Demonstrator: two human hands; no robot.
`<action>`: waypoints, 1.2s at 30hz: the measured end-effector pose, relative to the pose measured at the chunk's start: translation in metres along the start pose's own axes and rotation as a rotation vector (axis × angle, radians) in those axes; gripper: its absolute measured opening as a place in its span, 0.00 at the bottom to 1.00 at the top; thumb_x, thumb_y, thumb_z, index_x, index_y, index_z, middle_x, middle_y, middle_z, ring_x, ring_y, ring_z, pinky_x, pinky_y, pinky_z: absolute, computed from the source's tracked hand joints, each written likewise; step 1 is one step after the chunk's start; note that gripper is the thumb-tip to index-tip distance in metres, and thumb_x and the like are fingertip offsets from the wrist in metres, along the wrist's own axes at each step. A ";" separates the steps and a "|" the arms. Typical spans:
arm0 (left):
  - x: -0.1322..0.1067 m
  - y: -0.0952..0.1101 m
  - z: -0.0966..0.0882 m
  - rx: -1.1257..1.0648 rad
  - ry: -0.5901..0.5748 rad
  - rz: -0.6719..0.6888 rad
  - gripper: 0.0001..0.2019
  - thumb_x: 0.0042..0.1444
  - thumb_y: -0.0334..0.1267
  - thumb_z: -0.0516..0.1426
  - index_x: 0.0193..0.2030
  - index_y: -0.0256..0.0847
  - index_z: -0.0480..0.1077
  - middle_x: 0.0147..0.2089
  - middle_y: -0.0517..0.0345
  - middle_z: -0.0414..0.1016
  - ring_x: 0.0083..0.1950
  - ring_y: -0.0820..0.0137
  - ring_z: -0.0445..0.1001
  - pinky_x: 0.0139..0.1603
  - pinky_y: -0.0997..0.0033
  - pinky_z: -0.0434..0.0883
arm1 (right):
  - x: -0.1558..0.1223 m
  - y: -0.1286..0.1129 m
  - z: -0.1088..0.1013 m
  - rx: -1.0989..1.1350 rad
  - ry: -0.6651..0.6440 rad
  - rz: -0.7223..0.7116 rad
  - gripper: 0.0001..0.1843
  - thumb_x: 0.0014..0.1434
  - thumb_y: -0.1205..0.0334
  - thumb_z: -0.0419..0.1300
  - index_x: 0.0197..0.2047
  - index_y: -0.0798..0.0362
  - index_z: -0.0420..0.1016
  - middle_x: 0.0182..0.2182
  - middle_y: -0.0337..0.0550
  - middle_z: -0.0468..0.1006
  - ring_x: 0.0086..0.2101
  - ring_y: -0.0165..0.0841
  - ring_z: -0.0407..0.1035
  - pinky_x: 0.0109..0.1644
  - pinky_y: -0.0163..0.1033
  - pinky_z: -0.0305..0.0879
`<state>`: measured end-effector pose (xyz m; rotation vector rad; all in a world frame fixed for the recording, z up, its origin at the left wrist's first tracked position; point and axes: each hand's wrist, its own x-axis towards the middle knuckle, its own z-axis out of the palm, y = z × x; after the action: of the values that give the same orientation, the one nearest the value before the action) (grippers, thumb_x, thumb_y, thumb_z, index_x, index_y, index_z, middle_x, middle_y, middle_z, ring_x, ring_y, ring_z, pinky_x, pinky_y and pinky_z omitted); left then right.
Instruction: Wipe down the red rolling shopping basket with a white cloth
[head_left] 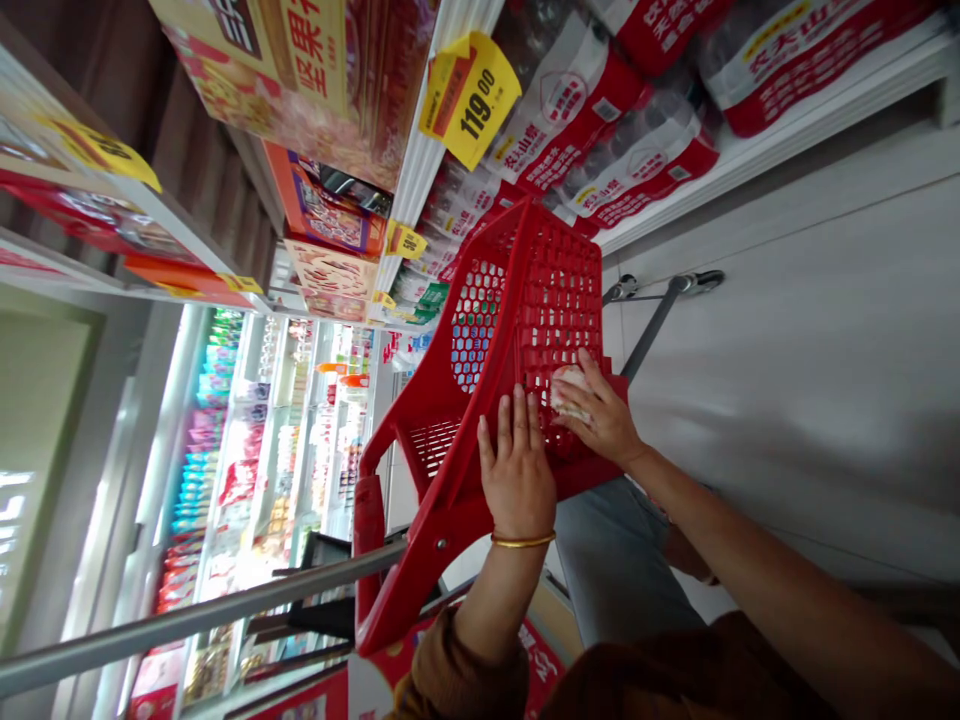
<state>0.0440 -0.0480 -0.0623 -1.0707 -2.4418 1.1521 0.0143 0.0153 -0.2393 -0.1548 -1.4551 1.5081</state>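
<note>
A red plastic shopping cart (495, 390) with grid walls stands before me and looks turned sideways in the head view. My left hand (517, 470), with a gold bangle at the wrist, lies flat on the cart's side near the rim, fingers stretched out and holding nothing. Just to its right, my right hand (600, 415) presses a crumpled whitish cloth (571, 393) against the cart's grid wall. The fingers of that hand are bent over the cloth and cover part of it.
Shelves with packs of bottled water (637, 165) and boxed snacks (322, 200) border the cart. A yellow price tag (472, 100) juts from a shelf edge. A grey metal bar (202, 612) runs at lower left. The cart's wheel (705, 282) rests on pale floor tiles (787, 370).
</note>
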 end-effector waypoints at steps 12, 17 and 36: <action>-0.002 -0.003 -0.009 0.021 -0.042 0.019 0.28 0.63 0.27 0.45 0.70 0.40 0.49 0.73 0.55 0.48 0.74 0.63 0.49 0.74 0.47 0.44 | -0.024 -0.003 0.015 0.173 -0.029 -0.039 0.22 0.68 0.66 0.52 0.62 0.41 0.66 0.66 0.40 0.60 0.67 0.37 0.50 0.69 0.54 0.55; -0.004 -0.010 -0.011 0.042 -0.040 0.046 0.29 0.62 0.27 0.45 0.71 0.40 0.49 0.73 0.55 0.47 0.74 0.61 0.48 0.73 0.50 0.51 | -0.033 -0.006 0.012 0.195 -0.069 -0.120 0.25 0.66 0.70 0.54 0.63 0.40 0.64 0.65 0.39 0.63 0.66 0.35 0.52 0.69 0.52 0.54; -0.011 -0.016 -0.015 0.083 -0.028 0.031 0.30 0.63 0.27 0.44 0.72 0.43 0.43 0.73 0.60 0.48 0.75 0.65 0.44 0.74 0.46 0.35 | 0.027 0.003 0.015 0.113 -0.060 -0.133 0.16 0.66 0.63 0.56 0.55 0.42 0.73 0.63 0.40 0.67 0.68 0.40 0.45 0.69 0.58 0.53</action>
<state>0.0505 -0.0541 -0.0391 -1.0778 -2.3832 1.2748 -0.0105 0.0248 -0.2234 0.0550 -1.3950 1.4926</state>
